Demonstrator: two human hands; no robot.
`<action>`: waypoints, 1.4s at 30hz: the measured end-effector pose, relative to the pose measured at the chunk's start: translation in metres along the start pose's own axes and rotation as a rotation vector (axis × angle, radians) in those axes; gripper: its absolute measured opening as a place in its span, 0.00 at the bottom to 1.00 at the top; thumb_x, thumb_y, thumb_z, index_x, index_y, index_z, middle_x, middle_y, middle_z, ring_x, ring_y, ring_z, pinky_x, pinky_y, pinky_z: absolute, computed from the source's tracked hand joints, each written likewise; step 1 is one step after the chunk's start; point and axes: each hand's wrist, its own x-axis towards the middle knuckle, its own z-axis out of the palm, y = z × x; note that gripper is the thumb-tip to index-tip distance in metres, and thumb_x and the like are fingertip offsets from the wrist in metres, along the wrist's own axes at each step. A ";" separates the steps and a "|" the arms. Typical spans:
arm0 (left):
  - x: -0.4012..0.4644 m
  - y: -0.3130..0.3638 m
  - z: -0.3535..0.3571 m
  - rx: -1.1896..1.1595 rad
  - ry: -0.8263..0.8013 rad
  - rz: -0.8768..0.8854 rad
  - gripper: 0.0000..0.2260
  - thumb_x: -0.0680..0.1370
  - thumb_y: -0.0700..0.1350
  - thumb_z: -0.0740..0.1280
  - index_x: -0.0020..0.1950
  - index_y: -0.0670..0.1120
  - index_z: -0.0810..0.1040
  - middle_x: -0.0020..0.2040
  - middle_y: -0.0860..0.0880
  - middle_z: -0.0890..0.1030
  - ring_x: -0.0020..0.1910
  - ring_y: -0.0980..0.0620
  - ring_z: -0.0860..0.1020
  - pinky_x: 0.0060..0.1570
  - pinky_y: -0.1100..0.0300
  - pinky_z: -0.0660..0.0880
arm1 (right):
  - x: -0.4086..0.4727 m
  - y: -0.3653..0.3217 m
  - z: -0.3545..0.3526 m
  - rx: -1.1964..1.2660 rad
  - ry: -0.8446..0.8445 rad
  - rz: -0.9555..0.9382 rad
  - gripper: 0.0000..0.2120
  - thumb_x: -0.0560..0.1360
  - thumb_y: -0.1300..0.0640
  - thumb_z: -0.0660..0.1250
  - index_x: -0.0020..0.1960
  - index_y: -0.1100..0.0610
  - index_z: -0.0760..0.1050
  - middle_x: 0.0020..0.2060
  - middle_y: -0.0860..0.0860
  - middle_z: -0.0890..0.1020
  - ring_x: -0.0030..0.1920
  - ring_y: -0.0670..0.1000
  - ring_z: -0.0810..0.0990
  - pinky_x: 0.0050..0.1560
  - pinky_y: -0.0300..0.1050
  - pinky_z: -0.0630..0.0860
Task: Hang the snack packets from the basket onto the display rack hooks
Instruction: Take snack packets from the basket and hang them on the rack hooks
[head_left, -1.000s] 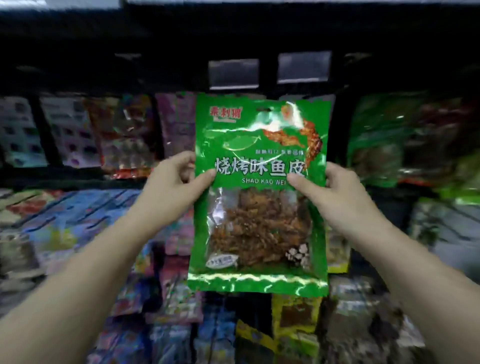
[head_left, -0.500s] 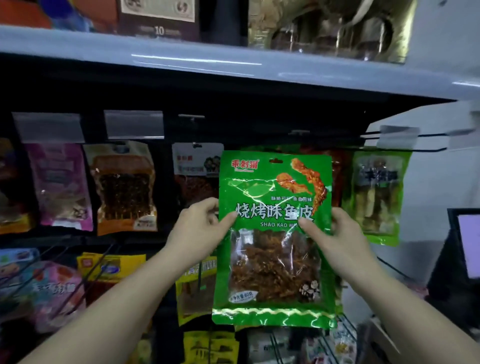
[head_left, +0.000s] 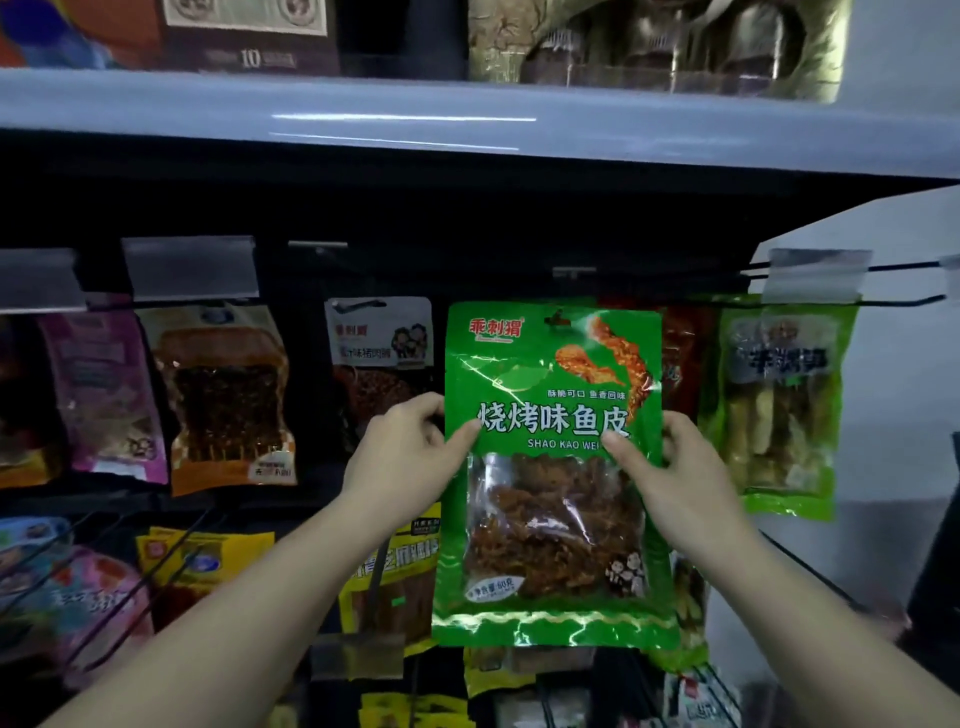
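I hold a green snack packet (head_left: 553, 467) upright in front of the display rack, its clear window showing brown strips. My left hand (head_left: 402, 457) pinches its left edge, thumb on the front. My right hand (head_left: 670, 467) pinches its right edge the same way. The packet's hang hole (head_left: 558, 318) lies just below a hook's small label holder (head_left: 574, 272) in the upper row. The basket is out of view.
Hung packets flank the green one: a white-topped one (head_left: 382, 353), an orange one (head_left: 226, 395), a pink one (head_left: 98, 395) and a green one (head_left: 779, 405). A pale shelf (head_left: 467, 130) runs overhead. Black wire hooks (head_left: 841, 301) jut at right and lower left.
The view has swung up and right from the lower rows to the upper hook row. Both hands have brought the green packet nearer to the rack, under a hook.
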 end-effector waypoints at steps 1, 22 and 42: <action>0.000 -0.001 0.002 0.001 0.001 0.000 0.07 0.76 0.55 0.68 0.45 0.53 0.80 0.25 0.52 0.75 0.26 0.56 0.73 0.31 0.56 0.72 | 0.000 0.001 0.000 -0.005 0.001 -0.007 0.14 0.76 0.47 0.65 0.54 0.47 0.62 0.38 0.35 0.67 0.37 0.39 0.68 0.43 0.37 0.64; 0.103 -0.068 0.053 0.478 0.001 -0.101 0.20 0.78 0.63 0.59 0.60 0.49 0.74 0.47 0.46 0.82 0.47 0.43 0.81 0.43 0.51 0.79 | 0.126 0.050 0.081 -0.072 0.025 0.183 0.24 0.74 0.44 0.68 0.61 0.58 0.67 0.49 0.54 0.79 0.54 0.60 0.79 0.50 0.49 0.74; -0.392 -0.341 -0.324 1.050 -0.387 -0.735 0.14 0.79 0.59 0.58 0.57 0.51 0.75 0.51 0.48 0.83 0.48 0.41 0.83 0.42 0.54 0.76 | -0.274 -0.127 0.451 -0.355 -0.721 -0.881 0.11 0.73 0.51 0.64 0.41 0.58 0.77 0.35 0.53 0.80 0.39 0.58 0.78 0.38 0.49 0.77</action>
